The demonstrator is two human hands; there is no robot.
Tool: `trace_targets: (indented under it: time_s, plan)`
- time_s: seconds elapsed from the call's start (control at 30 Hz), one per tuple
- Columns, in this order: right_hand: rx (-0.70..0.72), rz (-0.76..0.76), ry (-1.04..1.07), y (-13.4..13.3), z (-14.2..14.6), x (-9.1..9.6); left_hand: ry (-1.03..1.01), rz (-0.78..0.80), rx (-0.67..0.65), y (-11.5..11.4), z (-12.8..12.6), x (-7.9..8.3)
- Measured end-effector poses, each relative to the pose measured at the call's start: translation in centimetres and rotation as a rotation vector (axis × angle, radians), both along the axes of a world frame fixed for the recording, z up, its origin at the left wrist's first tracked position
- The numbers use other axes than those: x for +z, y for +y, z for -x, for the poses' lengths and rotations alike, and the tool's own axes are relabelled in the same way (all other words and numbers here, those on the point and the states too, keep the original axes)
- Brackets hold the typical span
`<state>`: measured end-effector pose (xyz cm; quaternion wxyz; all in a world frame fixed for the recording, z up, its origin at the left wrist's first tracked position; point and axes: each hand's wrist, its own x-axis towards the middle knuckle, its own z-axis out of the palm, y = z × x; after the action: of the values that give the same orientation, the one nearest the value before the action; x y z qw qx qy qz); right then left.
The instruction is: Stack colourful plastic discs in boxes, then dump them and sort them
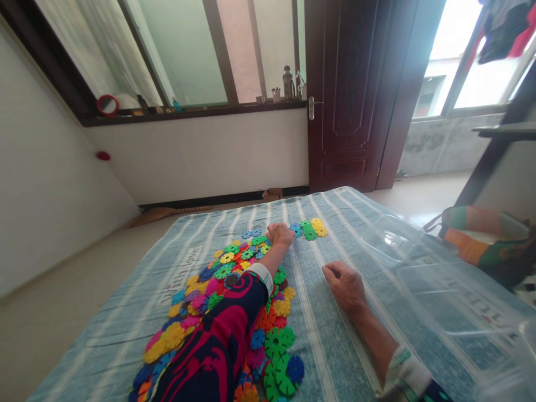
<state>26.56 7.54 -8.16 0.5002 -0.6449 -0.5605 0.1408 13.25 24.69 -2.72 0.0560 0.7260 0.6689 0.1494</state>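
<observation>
My left hand (281,234) reaches past the far end of a heap of plastic snowflake discs (226,272) in many colours. Its fingers are bent and pressed together; whatever they may hold is hidden. Left of it lie light blue discs (252,234). A short row runs off to its right: a blue disc (296,229), green discs (309,230) and yellow discs (319,227). My right hand (345,285) rests on the striped bed cover (310,279), right of the heap, its fingers curled in a loose fist with no disc showing. My left sleeve hides part of the heap.
Clear plastic boxes (393,240) stand along the bed's right side. Beyond them is an orange and green bag (481,231). A dark red door (352,95) and a window sill (196,113) with a flask (287,82) and small items are behind the bed.
</observation>
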Motion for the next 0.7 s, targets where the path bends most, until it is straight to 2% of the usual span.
trace_targets:
  time_s: [0.23, 0.47, 0.7]
  plan:
    - [0.004, 0.011, 0.01, 0.0, 0.0, 0.0, 0.048, -0.134, -0.118, -0.7, -0.4, -1.1]
    - [0.012, 0.034, 0.027, 0.0, -0.1, 0.1, 0.093, -0.108, -0.165, -0.8, -0.1, -1.0]
    - [0.011, 0.038, 0.023, -0.1, 0.0, 0.0, 0.179, -0.071, -0.223, -3.4, 1.3, -0.5]
